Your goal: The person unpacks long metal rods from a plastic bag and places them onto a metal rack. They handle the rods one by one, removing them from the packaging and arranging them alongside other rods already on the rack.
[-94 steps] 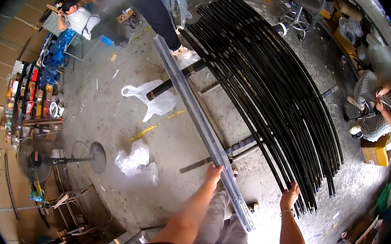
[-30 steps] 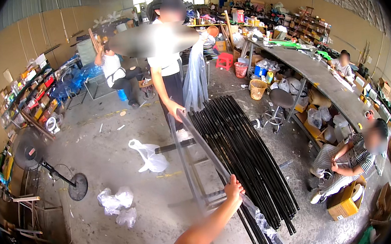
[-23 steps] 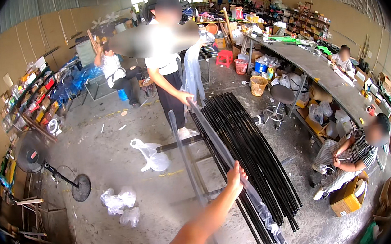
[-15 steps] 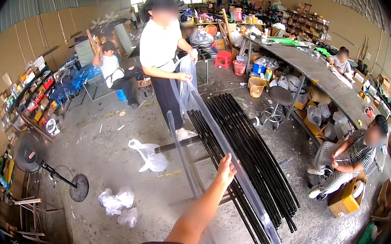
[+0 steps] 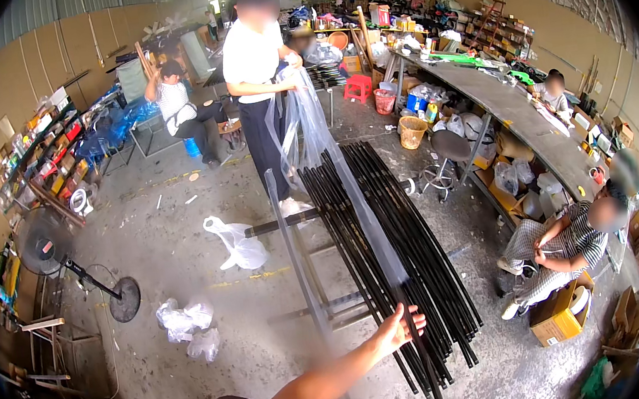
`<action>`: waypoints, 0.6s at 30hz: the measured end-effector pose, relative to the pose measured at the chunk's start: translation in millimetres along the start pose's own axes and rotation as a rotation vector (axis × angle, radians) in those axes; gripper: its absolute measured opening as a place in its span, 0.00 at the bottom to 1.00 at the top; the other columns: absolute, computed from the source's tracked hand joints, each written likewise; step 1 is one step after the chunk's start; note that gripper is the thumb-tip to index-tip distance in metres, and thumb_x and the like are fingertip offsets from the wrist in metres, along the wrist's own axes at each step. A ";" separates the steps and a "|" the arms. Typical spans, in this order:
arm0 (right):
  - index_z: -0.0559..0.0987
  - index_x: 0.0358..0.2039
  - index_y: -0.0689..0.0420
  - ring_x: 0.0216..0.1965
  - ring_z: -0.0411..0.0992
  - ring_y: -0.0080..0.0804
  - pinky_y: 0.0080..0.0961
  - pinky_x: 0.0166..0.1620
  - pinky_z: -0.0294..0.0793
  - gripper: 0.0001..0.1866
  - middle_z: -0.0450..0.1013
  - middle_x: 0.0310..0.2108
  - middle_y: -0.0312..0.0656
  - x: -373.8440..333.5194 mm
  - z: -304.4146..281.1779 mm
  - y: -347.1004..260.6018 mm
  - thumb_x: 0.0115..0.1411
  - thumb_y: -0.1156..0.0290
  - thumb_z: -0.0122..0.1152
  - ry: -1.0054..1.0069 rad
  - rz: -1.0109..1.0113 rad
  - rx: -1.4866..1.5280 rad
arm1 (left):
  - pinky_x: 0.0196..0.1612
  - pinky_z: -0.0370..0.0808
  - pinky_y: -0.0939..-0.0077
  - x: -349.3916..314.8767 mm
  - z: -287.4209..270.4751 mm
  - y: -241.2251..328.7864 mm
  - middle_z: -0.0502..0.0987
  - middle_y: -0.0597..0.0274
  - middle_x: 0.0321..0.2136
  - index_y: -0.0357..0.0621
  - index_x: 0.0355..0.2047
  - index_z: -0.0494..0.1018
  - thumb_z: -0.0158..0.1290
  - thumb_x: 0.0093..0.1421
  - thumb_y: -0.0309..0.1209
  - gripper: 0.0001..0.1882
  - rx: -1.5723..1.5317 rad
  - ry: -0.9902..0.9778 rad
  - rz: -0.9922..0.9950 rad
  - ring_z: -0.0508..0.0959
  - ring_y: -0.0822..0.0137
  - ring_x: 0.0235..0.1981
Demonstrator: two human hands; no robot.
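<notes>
My left hand [image 5: 397,330] reaches in from the lower edge, its thumb and fingers curled round a long black tube [image 5: 430,379]. That tube lies along the top of a row of similar black tubes [image 5: 428,266]. A clear plastic sleeve [image 5: 363,210] runs over the row from the far side; its near end lies just beyond my fingers. At the far end a standing co-worker [image 5: 252,58] in a white top holds the bunched plastic in both hands. Another clear strip [image 5: 290,241] hangs to the left of the tubes. My right hand is out of view.
Stand bars [image 5: 283,223] stick out left beneath the tubes. Plastic bags [image 5: 237,242] and a floor fan [image 5: 124,299] are on the left floor. At right are a stool [image 5: 450,147], a long workbench [image 5: 513,117], a seated person [image 5: 559,252] and a cardboard box [image 5: 561,314].
The plastic sleeve has slid away toward the co-worker, baring the tube's near part. More plastic is gathered at the co-worker's hands. My left hand has moved nearer and slightly right.
</notes>
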State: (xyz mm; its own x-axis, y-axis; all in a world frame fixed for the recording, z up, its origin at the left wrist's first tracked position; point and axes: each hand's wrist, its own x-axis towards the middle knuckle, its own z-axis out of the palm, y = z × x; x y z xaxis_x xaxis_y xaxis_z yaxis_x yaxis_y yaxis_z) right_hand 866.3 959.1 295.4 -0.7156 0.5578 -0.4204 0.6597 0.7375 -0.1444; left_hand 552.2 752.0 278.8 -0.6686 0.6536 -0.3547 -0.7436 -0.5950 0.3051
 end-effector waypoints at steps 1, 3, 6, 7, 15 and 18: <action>0.70 0.40 0.60 0.38 0.69 0.52 0.42 0.40 0.68 0.24 0.70 0.33 0.55 -2.3 2.3 3.8 0.48 0.58 0.63 0.001 0.012 0.005 | 0.55 0.64 0.58 1.1 -7.0 -14.2 0.70 0.53 0.45 0.44 0.51 0.61 0.44 0.57 0.54 0.30 0.018 -0.004 -0.070 0.69 0.59 0.50; 0.70 0.40 0.60 0.38 0.69 0.53 0.43 0.40 0.68 0.23 0.70 0.33 0.54 -4.4 8.6 4.7 0.48 0.58 0.63 -0.008 0.008 0.018 | 0.51 0.68 0.61 -6.3 -21.4 -40.3 0.73 0.60 0.40 0.47 0.47 0.64 0.47 0.58 0.49 0.24 0.226 0.039 -0.200 0.73 0.63 0.44; 0.70 0.39 0.60 0.37 0.69 0.53 0.43 0.39 0.68 0.23 0.70 0.32 0.54 -8.7 16.1 13.1 0.48 0.58 0.63 -0.017 0.032 0.026 | 0.47 0.71 0.65 -22.3 -32.2 -82.8 0.74 0.65 0.38 0.50 0.45 0.67 0.50 0.59 0.44 0.18 0.402 0.011 -0.439 0.74 0.69 0.40; 0.70 0.39 0.60 0.37 0.69 0.53 0.43 0.39 0.68 0.23 0.70 0.31 0.54 -10.9 17.5 15.8 0.48 0.58 0.63 -0.018 0.043 0.031 | 0.47 0.71 0.67 -27.9 -30.7 -95.4 0.74 0.66 0.37 0.50 0.44 0.68 0.50 0.59 0.42 0.16 0.373 -0.013 -0.499 0.74 0.69 0.39; 0.70 0.37 0.60 0.35 0.69 0.54 0.43 0.38 0.67 0.21 0.71 0.29 0.53 -28.8 30.6 33.6 0.48 0.59 0.62 -0.041 0.133 0.061 | 0.49 0.73 0.65 -42.9 -18.8 -130.7 0.72 0.61 0.42 0.43 0.46 0.67 0.50 0.59 0.38 0.17 0.312 -0.021 -0.572 0.75 0.63 0.41; 0.71 0.36 0.60 0.35 0.69 0.54 0.44 0.37 0.67 0.21 0.71 0.28 0.53 -36.5 38.4 39.0 0.48 0.59 0.62 -0.052 0.152 0.076 | 0.46 0.74 0.65 -26.1 -38.2 -115.1 0.74 0.65 0.37 0.48 0.44 0.68 0.50 0.59 0.38 0.14 0.265 0.028 -0.498 0.75 0.67 0.39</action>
State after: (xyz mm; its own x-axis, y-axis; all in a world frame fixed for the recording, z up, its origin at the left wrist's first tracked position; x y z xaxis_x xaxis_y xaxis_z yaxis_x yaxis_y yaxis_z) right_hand 927.0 952.9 270.7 -0.5947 0.6389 -0.4880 0.7763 0.6142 -0.1418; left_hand 655.6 785.6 219.1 -0.2384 0.8109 -0.5345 -0.9491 -0.0778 0.3053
